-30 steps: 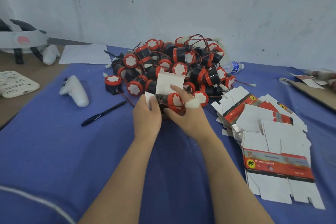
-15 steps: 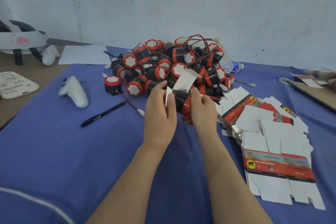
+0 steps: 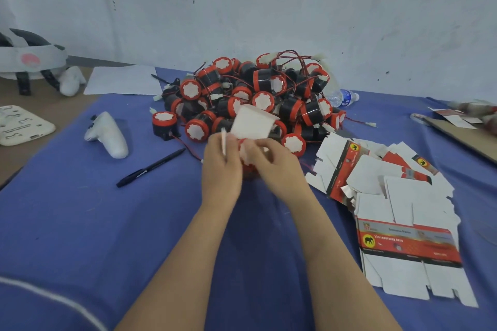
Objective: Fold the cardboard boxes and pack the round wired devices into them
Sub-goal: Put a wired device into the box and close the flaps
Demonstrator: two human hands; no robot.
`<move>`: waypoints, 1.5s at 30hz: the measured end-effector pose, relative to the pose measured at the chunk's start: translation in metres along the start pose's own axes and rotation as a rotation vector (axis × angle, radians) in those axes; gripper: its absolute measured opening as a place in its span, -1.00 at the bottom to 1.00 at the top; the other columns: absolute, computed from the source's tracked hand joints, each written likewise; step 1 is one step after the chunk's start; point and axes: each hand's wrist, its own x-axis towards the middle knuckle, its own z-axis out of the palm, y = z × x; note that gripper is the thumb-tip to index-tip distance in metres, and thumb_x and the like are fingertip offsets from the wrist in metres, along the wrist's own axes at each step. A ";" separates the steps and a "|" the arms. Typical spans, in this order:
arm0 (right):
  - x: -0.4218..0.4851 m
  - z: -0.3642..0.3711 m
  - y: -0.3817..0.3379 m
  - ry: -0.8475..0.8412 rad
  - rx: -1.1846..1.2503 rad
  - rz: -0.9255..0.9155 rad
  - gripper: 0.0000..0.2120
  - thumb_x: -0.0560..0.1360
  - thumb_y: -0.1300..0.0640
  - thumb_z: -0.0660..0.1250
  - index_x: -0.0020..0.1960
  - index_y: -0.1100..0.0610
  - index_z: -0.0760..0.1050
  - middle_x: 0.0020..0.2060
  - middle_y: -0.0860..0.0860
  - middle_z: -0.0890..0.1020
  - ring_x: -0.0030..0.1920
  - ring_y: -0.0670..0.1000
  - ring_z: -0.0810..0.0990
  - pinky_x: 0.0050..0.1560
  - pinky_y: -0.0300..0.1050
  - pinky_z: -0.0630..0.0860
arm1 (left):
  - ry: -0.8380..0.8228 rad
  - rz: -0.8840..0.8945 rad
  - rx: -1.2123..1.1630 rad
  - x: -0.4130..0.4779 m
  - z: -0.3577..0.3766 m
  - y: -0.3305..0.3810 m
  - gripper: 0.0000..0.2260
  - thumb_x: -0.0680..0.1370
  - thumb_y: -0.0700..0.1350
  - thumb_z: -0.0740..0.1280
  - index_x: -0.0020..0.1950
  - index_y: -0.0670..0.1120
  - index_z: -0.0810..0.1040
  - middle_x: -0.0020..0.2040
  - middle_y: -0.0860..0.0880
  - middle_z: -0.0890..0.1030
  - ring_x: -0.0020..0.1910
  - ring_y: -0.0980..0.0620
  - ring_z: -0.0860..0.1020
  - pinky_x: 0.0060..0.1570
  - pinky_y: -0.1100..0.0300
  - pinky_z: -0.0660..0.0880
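My left hand (image 3: 220, 169) and my right hand (image 3: 274, 166) meet in the middle of the table around a small red cardboard box (image 3: 248, 169). Its white top flap (image 3: 252, 122) stands open above my fingers. A red-and-white round device (image 3: 245, 148) shows at the box mouth under my right thumb; its body is hidden. Behind my hands lies a heap of black-and-red round wired devices (image 3: 258, 97). A fan of flat unfolded boxes (image 3: 398, 209) lies to the right.
A blue cloth (image 3: 80, 209) covers the table. To the left lie a black pen (image 3: 150, 168) and a white controller (image 3: 107, 134). A headset (image 3: 27, 62) and a white pad (image 3: 21, 125) sit at the far left. A plastic bottle (image 3: 344, 97) lies behind the heap.
The device, held in the open between my hands half a second ago, now sits at the box mouth. My hands have shifted and closed in on the box.
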 end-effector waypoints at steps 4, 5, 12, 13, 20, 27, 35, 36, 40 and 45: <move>-0.004 0.008 -0.001 -0.050 -0.093 -0.088 -0.59 0.47 -0.14 0.36 0.25 -0.01 0.46 -0.11 -0.26 0.55 -0.13 -0.25 0.51 -0.18 -0.51 0.39 | 0.040 -0.157 -0.221 0.006 -0.003 0.000 -0.83 0.65 0.09 0.06 -0.13 0.23 0.31 -0.03 0.08 0.52 0.02 0.03 0.55 0.06 0.03 0.53; -0.004 0.009 -0.002 0.003 -0.117 -0.097 -0.60 0.48 -0.14 0.35 0.25 0.00 0.48 -0.06 -0.21 0.60 -0.10 -0.22 0.52 -0.14 -0.46 0.41 | 0.003 -0.154 -0.251 0.005 -0.002 0.000 -0.87 0.64 0.09 0.10 -0.11 0.23 0.32 -0.01 0.07 0.53 0.03 0.03 0.56 0.05 0.06 0.54; -0.004 0.011 -0.004 0.018 -0.473 -0.254 -0.76 0.57 -0.02 0.15 0.15 0.00 0.51 -0.24 -0.08 0.54 -0.09 0.05 0.44 -0.02 -0.01 0.31 | -0.054 -0.304 -0.384 0.007 -0.005 -0.008 -0.75 0.49 -0.15 0.38 0.06 0.06 0.38 0.10 -0.04 0.55 0.05 0.04 0.59 -0.07 0.17 0.58; -0.004 0.012 -0.002 -0.001 -0.509 -0.251 -0.74 0.57 0.01 0.14 0.20 0.00 0.49 -0.21 -0.07 0.55 -0.07 0.07 0.44 -0.01 -0.01 0.28 | -0.057 -0.328 -0.360 0.008 -0.005 -0.008 -0.73 0.50 -0.16 0.38 0.13 0.02 0.40 0.14 -0.06 0.54 0.07 0.01 0.58 0.02 0.10 0.59; -0.002 -0.002 -0.005 0.518 0.001 -0.091 -0.94 0.52 0.17 0.29 -0.10 0.04 0.43 -0.15 -0.07 0.52 -0.18 -0.08 0.48 -0.19 -0.31 0.35 | -0.017 -0.358 -0.344 0.010 -0.004 -0.009 -0.72 0.51 -0.21 0.34 0.21 -0.03 0.49 0.09 -0.06 0.62 0.07 -0.03 0.60 0.10 -0.04 0.58; 0.000 0.000 0.000 0.208 0.253 0.133 -0.61 0.54 -0.10 0.29 0.31 0.00 0.39 -0.04 -0.24 0.49 -0.13 -0.38 0.49 -0.29 -0.61 0.33 | -0.111 -0.412 -0.404 0.012 -0.007 -0.011 -0.80 0.52 -0.21 0.34 0.09 0.03 0.56 -0.01 -0.02 0.66 -0.02 -0.01 0.63 -0.18 0.14 0.59; 0.000 0.000 0.005 0.498 -0.179 -0.046 -0.71 0.60 0.00 0.21 0.10 0.18 0.58 0.12 0.03 0.44 0.12 0.02 0.37 -0.01 -0.29 0.24 | -0.240 -0.174 0.237 0.003 0.003 -0.012 -0.80 0.62 -0.13 0.15 0.23 -0.12 0.41 0.09 -0.04 0.52 0.04 -0.03 0.49 -0.13 0.17 0.39; 0.000 -0.001 0.003 0.558 -0.184 -0.093 -0.71 0.59 0.01 0.24 0.01 0.21 0.61 0.10 0.04 0.44 0.08 0.02 0.37 -0.01 -0.25 0.27 | -0.251 -0.170 0.238 0.003 0.003 -0.013 -0.79 0.63 -0.14 0.14 0.25 -0.12 0.40 0.07 -0.02 0.51 0.02 -0.02 0.48 -0.12 0.17 0.38; -0.005 -0.001 -0.014 0.527 -0.108 -0.193 -0.74 0.57 0.01 0.27 -0.11 0.17 0.60 -0.19 -0.06 0.42 -0.18 -0.09 0.40 -0.18 -0.18 0.39 | -0.264 -0.173 0.221 0.002 0.002 -0.011 -0.80 0.63 -0.17 0.13 0.24 -0.09 0.39 0.02 0.02 0.49 -0.05 0.02 0.47 -0.15 0.18 0.41; -0.003 -0.016 -0.025 0.282 -0.011 -0.020 -0.73 0.56 0.06 0.25 -0.22 0.17 0.58 -0.47 -0.06 0.53 -0.46 -0.17 0.41 -0.36 -0.29 0.31 | -0.263 -0.195 0.231 0.003 0.002 -0.009 -0.84 0.61 -0.17 0.13 0.18 -0.09 0.37 0.02 -0.01 0.51 -0.06 0.00 0.47 -0.20 0.18 0.40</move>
